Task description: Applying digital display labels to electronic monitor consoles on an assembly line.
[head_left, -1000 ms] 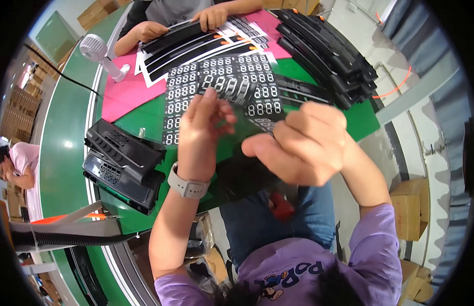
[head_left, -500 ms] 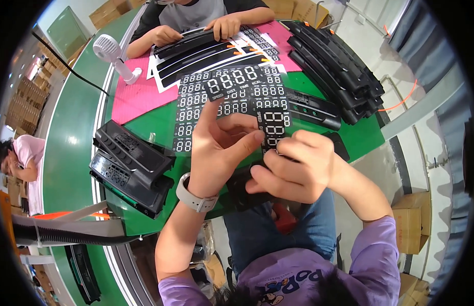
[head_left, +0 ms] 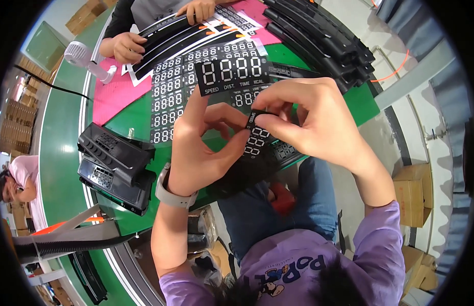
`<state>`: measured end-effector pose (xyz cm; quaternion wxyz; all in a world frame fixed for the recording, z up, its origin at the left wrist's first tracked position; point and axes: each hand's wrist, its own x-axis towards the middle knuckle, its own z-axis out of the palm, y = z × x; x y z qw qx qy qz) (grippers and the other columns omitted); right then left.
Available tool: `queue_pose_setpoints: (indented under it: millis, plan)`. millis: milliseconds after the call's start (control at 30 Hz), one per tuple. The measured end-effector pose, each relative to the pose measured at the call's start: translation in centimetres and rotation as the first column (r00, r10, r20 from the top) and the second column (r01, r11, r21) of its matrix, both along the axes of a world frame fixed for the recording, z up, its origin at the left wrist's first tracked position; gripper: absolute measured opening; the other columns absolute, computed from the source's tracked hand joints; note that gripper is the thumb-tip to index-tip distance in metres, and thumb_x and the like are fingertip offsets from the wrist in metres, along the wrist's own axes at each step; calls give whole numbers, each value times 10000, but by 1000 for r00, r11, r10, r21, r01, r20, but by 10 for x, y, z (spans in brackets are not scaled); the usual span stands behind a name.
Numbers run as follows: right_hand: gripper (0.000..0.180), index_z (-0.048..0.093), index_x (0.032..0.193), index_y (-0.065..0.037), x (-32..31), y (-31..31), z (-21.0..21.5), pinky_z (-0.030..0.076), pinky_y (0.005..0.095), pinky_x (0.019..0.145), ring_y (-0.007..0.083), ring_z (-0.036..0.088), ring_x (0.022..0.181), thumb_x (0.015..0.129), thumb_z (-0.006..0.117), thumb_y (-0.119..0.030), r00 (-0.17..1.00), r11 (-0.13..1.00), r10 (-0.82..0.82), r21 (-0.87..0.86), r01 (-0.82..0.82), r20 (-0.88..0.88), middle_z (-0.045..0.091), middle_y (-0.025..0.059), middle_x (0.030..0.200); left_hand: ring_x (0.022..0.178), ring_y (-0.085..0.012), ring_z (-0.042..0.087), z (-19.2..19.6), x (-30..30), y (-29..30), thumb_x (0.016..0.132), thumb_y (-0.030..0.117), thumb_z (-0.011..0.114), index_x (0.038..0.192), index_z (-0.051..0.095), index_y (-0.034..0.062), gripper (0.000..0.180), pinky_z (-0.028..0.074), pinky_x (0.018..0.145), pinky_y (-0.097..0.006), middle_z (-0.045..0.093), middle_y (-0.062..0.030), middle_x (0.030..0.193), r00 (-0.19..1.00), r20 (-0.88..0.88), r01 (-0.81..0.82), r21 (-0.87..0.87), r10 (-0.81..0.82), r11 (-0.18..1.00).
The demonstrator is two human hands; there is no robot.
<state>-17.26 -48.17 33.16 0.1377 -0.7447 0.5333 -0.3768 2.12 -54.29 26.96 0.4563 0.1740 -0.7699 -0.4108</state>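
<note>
My left hand (head_left: 193, 140) is closed in a pinch on the edge of a small black display label (head_left: 257, 140) with white digit segments. On the raised index fingertip of that hand sits a second, larger-looking display label (head_left: 232, 75), facing up. My right hand (head_left: 316, 117) pinches the upper corner of the small label between thumb and finger. Under my hands lies a transparent sheet of the same labels (head_left: 168, 102), set in rows. A dark panel with digit windows (head_left: 285, 151) shows below the small label, partly hidden by my hands.
Two black plastic housings (head_left: 114, 181) rest on the green table at left. More long black housings (head_left: 318, 43) are stacked at far right. Across the table, a co-worker's hands (head_left: 129, 48) hold a black strip over white sheets. A small white fan (head_left: 86, 58) stands on pink foam.
My right hand has moved up to the top corner of the small label, which now tilts. The larger label shows nearer and flatter. The view has shifted a little, and the co-worker's hands are farther apart.
</note>
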Motion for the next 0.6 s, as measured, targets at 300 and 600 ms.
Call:
queue_pose_setpoints:
  millis: [300, 600]
  plan:
    - [91, 672, 892, 29, -38, 27, -30, 488, 193, 524, 58, 607, 562, 843, 720, -30, 796, 933, -234, 359, 23, 558, 648, 5, 692, 819, -187, 695, -11, -12, 6, 967, 115, 601, 1185, 394, -117, 380, 540, 711, -281, 716, -143, 953, 998, 29, 40, 312, -52, 949]
    - [32, 641, 872, 35, -34, 46, -60, 446, 190, 464, 66, 583, 517, 871, 673, 32, 654, 917, -255, 393, -70, 712, 641, 36, 713, 1112, -233, 623, 3, -13, 18, 1036, 149, 438, 1386, 385, -32, 398, 446, 973, -328, 657, -205, 1186, 970, 217, -16, 510, -111, 860]
